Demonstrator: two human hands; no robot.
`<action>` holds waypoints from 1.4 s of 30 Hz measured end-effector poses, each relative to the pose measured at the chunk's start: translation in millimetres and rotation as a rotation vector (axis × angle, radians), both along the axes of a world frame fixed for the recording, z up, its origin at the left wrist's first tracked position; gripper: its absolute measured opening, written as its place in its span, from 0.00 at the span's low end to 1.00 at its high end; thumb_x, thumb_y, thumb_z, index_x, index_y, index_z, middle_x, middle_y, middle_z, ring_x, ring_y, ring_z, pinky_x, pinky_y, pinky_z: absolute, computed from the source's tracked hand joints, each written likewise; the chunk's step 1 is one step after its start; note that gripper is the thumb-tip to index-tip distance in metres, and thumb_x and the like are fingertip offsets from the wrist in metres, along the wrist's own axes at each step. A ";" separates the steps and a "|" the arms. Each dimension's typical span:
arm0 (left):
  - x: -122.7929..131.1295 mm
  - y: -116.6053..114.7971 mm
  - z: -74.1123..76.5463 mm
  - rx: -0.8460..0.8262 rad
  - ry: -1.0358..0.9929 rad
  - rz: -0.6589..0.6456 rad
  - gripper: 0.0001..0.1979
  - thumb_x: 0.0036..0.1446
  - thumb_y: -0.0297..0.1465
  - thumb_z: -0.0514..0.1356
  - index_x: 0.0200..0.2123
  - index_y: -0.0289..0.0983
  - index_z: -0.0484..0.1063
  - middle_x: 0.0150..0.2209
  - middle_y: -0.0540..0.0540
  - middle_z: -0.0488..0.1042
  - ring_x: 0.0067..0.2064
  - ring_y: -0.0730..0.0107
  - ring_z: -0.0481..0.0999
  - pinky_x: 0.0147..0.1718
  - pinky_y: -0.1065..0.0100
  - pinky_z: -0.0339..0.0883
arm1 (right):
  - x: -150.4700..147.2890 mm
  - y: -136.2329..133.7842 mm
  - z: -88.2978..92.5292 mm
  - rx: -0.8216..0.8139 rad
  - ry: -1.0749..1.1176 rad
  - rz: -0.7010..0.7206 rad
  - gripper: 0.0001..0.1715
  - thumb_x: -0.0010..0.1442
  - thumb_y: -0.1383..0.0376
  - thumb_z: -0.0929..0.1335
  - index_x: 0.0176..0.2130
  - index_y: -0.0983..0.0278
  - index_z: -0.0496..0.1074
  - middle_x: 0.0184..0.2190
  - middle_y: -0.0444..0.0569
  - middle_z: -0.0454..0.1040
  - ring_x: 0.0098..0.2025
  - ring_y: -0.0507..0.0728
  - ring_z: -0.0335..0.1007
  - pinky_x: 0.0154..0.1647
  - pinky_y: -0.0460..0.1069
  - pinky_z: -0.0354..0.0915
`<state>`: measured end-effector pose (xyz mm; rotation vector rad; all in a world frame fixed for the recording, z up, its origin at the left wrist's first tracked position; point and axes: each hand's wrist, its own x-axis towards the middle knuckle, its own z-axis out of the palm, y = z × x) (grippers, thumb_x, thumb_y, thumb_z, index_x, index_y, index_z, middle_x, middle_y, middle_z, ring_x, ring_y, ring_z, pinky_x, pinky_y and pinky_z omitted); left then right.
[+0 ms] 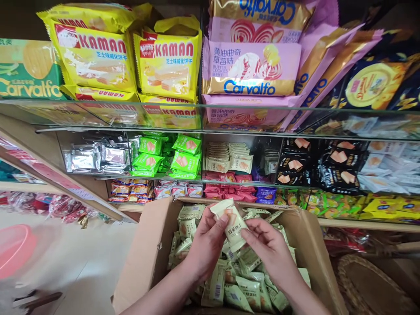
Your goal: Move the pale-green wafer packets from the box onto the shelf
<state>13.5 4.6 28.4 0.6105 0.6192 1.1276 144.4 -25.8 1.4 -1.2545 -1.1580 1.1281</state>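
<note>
An open cardboard box [149, 253] sits low in front of me, filled with several small cream-coloured snack packets [244, 286]. Over the box, my left hand [205, 247] pinches one such packet [231, 221] by its left edge, thumb on its face. My right hand [267, 245] is closed on the same packet's lower right corner. The packet is tilted, its top end pointing up and left. Matching cream packets [226, 158] are stacked on the middle glass shelf just beyond the box.
Glass shelves [210, 105] carry yellow Kaman bags [169, 63], pink Carvalfo cookie bags [251, 70], green packets [182, 159] and black packets [305, 166]. A pink basin [15, 247] lies on the floor at left. A woven basket [370, 284] stands at right.
</note>
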 end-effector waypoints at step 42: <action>-24.5 15.2 -17.2 0.418 0.927 0.065 0.19 0.54 0.43 0.50 0.33 0.35 0.73 0.16 0.54 0.63 0.13 0.77 0.64 0.09 0.77 0.56 | 9.2 3.4 4.3 -0.010 -0.037 0.057 0.18 0.50 0.58 0.67 0.41 0.60 0.64 0.30 0.44 0.70 0.31 0.51 0.65 0.29 0.45 0.63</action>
